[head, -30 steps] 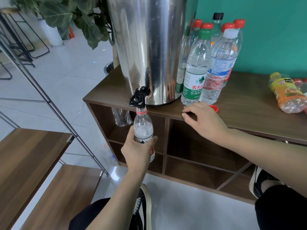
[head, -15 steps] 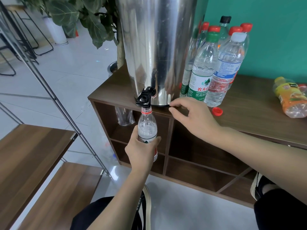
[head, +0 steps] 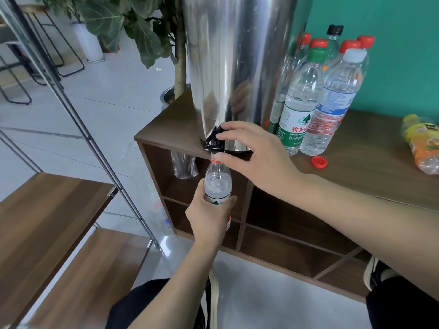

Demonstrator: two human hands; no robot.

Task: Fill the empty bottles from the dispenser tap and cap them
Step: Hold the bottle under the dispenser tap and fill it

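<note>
two hands busy: left hand (head: 209, 217) wraps bottle (head: 217, 186), mouth just under tap (head: 213, 142); right hand (head: 256, 157) above it, fingers curled pinching tap; loose cap (head: 319, 161) lies right.

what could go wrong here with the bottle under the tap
1. The left hand holds the bottle in mid-air under the black tap, nothing beneath it; a slip could drop it or spill water.
2. The right hand hides the bottle mouth, so an overflow might go unnoticed.
3. The loose red cap could be knocked off the cabinet top.
</note>
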